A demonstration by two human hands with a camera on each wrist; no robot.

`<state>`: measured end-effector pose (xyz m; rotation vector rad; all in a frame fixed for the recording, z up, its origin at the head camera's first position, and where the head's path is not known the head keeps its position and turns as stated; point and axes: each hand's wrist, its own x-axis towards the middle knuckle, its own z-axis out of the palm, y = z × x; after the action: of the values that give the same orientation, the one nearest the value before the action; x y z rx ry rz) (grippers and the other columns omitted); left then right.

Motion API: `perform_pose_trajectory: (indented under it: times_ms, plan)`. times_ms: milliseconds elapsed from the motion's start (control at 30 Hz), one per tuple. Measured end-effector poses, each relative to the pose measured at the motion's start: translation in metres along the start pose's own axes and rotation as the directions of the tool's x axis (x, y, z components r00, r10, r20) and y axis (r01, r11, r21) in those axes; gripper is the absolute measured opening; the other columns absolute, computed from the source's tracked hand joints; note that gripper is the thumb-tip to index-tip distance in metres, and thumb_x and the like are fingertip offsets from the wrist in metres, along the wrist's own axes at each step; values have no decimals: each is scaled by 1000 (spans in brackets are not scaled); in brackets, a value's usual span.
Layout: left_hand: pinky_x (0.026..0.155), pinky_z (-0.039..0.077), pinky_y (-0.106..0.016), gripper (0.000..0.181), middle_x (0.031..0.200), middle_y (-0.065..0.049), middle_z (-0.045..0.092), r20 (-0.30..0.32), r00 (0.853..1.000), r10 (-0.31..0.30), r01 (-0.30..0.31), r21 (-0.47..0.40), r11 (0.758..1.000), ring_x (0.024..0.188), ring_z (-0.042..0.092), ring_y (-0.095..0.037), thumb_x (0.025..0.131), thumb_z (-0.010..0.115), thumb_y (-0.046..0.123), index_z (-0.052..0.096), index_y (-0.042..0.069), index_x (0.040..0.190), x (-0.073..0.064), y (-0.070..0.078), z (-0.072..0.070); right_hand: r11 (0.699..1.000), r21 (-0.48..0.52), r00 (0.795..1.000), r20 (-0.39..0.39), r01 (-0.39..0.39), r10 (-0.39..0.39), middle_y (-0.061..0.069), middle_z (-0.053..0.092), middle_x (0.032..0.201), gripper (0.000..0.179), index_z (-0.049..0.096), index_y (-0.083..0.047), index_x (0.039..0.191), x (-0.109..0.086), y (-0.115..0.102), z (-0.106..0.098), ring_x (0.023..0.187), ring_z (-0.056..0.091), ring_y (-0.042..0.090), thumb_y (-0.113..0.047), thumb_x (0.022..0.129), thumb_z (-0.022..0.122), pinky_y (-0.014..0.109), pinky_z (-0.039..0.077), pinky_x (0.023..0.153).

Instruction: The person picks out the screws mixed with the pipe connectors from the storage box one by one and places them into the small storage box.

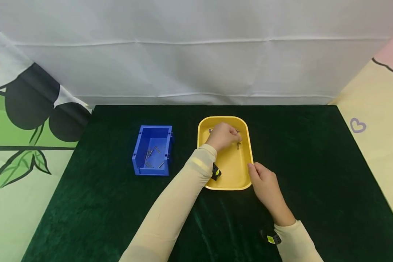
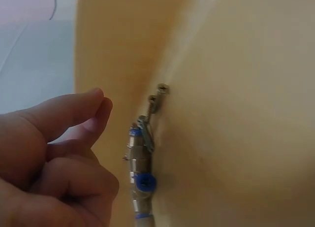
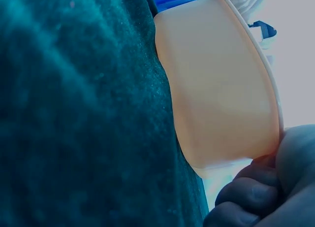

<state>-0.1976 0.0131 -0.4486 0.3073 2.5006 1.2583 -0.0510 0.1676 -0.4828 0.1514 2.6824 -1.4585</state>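
Observation:
A yellow tray (image 1: pixel 232 171) holds screws (image 2: pixel 162 89) and metal pieces with blue rings (image 2: pixel 141 163) along one inner side. My left hand (image 1: pixel 223 136) is inside it, near the far end. In the left wrist view its thumb and index fingertip meet, other fingers curled, and nothing shows between them. One small screw (image 1: pixel 238 146) is just below those fingertips in the head view. My right hand (image 1: pixel 266 185) grips the tray's near right rim, thumb on top and fingers curled beneath.
Left of the tray stands a blue bin (image 1: pixel 153 171) with several screws (image 1: pixel 150 153) inside. Both containers stand on a dark green cloth (image 1: pixel 298 145). A white curtain (image 1: pixel 196 72) hangs behind the table's far edge. My left forearm crosses between bin and tray.

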Motion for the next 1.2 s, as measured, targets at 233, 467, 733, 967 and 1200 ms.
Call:
perform_pose_trajectory:
  times_ms: [233,467,733,967,1200]
  plan:
    - [45,37,-22,30,53,2,52,-12,1000,0,2,125,992,48,50,-11,89,73,18,65,7,62,0,-10,0,1000,-1,1000,-18,-4,4,8,49,69,45,58,-8,85,-1,0,11,56,47,22,-44,106,41,29,38,49]
    - [42,37,-22,35,49,2,52,20,999,-35,29,213,977,43,50,-11,86,78,19,63,6,57,4,-11,7,1000,10,1000,-8,-5,5,9,52,70,41,59,-8,87,0,0,13,57,50,24,-40,107,42,29,41,50]
    - [53,41,-23,40,52,5,50,2,1000,28,-26,412,911,54,51,-12,83,82,28,57,15,55,6,-10,19,1000,6,1000,-18,18,-18,8,52,69,39,59,-8,87,2,1,11,56,49,23,-37,107,42,29,40,49]
    - [68,49,-28,22,73,0,62,-52,999,-8,32,480,877,72,59,-17,85,80,30,70,11,81,2,-1,20,999,-8,999,-34,36,-37,7,51,68,42,58,-8,85,3,2,5,55,49,23,-41,106,42,29,40,48]
    - [68,49,-26,20,80,-1,63,-41,999,-11,30,488,872,73,59,-16,88,76,27,70,9,92,2,5,17,1000,-25,1000,-25,4,-5,8,52,70,42,58,-8,86,4,2,1,57,50,24,-41,106,41,29,41,49]
